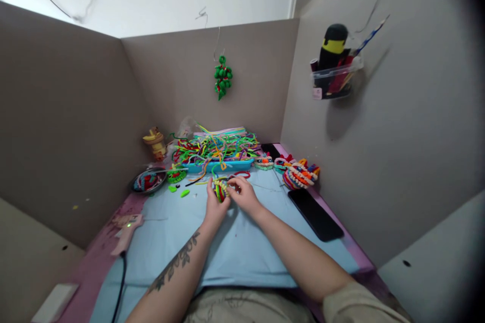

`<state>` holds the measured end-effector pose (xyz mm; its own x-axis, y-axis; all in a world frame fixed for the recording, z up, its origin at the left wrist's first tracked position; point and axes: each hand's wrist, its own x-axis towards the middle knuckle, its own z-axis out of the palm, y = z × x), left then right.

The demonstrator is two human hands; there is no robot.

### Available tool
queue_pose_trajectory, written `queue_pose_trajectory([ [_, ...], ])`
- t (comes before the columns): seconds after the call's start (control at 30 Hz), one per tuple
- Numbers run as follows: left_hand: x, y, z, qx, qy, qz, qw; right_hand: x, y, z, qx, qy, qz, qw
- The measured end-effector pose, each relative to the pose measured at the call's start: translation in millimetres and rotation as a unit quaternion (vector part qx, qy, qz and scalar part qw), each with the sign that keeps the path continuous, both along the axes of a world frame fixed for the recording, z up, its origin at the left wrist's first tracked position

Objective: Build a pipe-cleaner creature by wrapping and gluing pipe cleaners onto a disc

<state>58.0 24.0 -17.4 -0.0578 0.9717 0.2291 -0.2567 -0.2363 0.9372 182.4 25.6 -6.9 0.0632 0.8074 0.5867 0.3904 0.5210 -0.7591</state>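
Observation:
A small figure of coiled fuzzy pipe cleaners (221, 189), in yellow, green and red, is held over the blue cloth near the middle of the table. My left hand (215, 208) is closed around its left side and underside. From the right, my right hand (245, 196) pinches at its edge, thumb and fingers together; what exactly lies between the fingertips is too small to make out. Just beyond the hands sits a blue tray (215, 166) heaped with loose pipe cleaners (212, 146) in many colours. Bright green pieces (185, 193) lie to the left of the hands.
A pink glue gun (130, 232), its light on, lies left with a black cable. A dark bowl (140, 189) stands behind it. At right are a black phone (315, 214) and several finished pipe-cleaner figures (299, 175). Grey partitions (212, 40) enclose the table.

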Motion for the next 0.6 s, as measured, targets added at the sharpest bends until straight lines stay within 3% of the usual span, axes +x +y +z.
queue_pose_trajectory([
  [0.23, -1.0, -8.1, -3.8, -0.009, -0.012, -0.043, 0.999, 2.1, -3.0, 1.8, 0.029, -0.06, 0.032, 0.997],
  [0.43, -6.7, -5.4, -11.1, 0.006, 0.044, -0.06, 0.997, 6.9, 1.3, 0.5, 0.015, -0.119, 0.036, 0.992],
  [0.6, -5.7, -1.6, -8.7, 0.002, 0.046, -0.045, 0.998, 9.9, -2.0, 3.2, 0.024, -0.095, 0.027, 0.995],
])
